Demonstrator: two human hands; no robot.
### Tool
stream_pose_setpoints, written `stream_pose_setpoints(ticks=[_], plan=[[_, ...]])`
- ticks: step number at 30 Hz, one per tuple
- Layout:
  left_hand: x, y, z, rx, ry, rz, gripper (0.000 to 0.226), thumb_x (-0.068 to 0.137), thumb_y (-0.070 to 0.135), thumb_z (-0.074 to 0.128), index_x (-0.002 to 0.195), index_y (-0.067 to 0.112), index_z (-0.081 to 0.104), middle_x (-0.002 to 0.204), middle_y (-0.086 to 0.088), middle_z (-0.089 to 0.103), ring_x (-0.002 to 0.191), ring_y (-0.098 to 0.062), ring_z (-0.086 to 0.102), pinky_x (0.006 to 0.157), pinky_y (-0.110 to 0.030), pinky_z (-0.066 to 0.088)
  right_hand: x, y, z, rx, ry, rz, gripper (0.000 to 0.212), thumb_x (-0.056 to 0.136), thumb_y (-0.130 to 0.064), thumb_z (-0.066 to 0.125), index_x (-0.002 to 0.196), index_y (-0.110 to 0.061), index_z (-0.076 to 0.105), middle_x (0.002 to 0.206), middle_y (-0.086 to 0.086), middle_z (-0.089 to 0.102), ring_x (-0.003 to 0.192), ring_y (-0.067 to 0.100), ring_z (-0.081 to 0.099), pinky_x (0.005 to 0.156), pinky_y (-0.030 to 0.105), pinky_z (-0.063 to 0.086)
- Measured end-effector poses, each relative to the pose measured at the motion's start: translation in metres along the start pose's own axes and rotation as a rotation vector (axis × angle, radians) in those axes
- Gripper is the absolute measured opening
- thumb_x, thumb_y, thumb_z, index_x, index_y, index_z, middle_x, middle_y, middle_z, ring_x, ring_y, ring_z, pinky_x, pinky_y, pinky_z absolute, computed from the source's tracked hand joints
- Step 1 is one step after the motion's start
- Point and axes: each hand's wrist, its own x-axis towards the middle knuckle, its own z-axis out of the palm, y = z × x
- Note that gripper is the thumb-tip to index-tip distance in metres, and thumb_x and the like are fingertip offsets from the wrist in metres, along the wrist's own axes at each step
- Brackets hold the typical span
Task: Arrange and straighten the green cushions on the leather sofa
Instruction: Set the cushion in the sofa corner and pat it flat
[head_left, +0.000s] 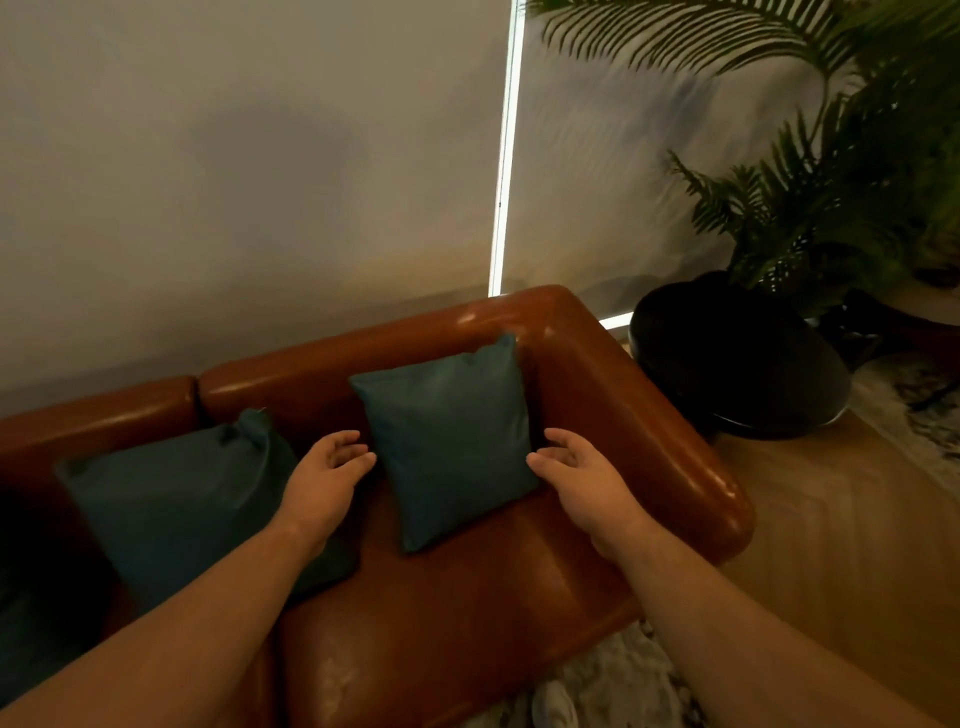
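Green cushions, two in number, sit on the leather sofa (467, 623), seen from the head camera. The near cushion (447, 441) stands just beside the armrest (649, 441), propped against the backrest and slightly rotated, so that one corner points down at the seat. The far cushion (182, 504) lies well away from the armrest, slumped and creased, with its top corner folded over. The left hand (327, 478) and right hand (582, 478) flank the near cushion, one at each side edge, fingers loosely spread and gripping nothing. Whether the fingertips touch the fabric cannot be told. Judged progress: the near cushion appears close to placed, needing at most a small squaring. The far cushion appears unstraightened, so roughly half the task is left.
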Motion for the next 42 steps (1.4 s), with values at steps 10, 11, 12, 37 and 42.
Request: stream_pose_setpoints(ticks=[10,11,12,37,42], plan=[[0.025,0.024,0.108,-0.113,0.069,-0.043,0.049,0.105,0.012,0.064,0.152,0.014,0.051,0.141,-0.003,0.062,0.121,-0.017,0.060,0.100,-0.034,0.045,0.102,-0.007,-0.083,-0.072,-0.156,0.010,0.060,0.104,-0.035,0.066,0.159,-0.029,0.043,0.143,-0.006,0.061,0.129,0.015,0.057,0.095,0.028,0.045],[0.029,0.024,0.115,-0.117,0.061,-0.048,0.049,0.104,0.012,0.065,0.152,0.014,0.051,0.142,-0.004,0.062,0.124,-0.018,0.059,0.102,-0.035,0.044,0.110,-0.008,-0.086,-0.069,-0.163,0.017,0.061,0.104,-0.035,0.066,0.159,-0.029,0.043,0.146,-0.004,0.060,0.132,0.017,0.056,0.097,0.029,0.045],[0.034,0.023,0.121,-0.119,0.054,-0.054,0.050,0.104,0.012,0.065,0.151,0.015,0.051,0.143,-0.004,0.062,0.126,-0.019,0.059,0.103,-0.035,0.044,0.117,-0.008,-0.087,-0.066,-0.170,0.023,0.061,0.104,-0.035,0.066,0.159,-0.028,0.042,0.147,-0.003,0.059,0.133,0.017,0.056,0.097,0.029,0.045],[0.217,-0.189,0.143,-0.239,0.251,-0.192,0.117,0.083,0.019,0.090,0.169,0.018,0.010,0.171,-0.003,0.030,0.151,-0.020,0.041,0.108,-0.032,0.044,0.366,0.178,0.058,-0.013,-0.081,0.004,0.066,0.105,-0.038,0.060,0.164,-0.038,0.030,0.134,-0.021,0.056,0.128,0.014,0.055,0.108,0.036,0.048],[0.228,-0.220,0.149,-0.219,0.143,-0.126,0.097,0.075,0.025,0.088,0.157,0.014,0.038,0.150,-0.002,0.060,0.133,-0.017,0.063,0.114,-0.045,0.052,0.389,0.208,0.066,0.079,-0.077,-0.059,0.083,0.081,-0.060,0.069,0.151,-0.042,0.028,0.143,-0.008,0.062,0.125,0.011,0.065,0.109,0.041,0.053]])
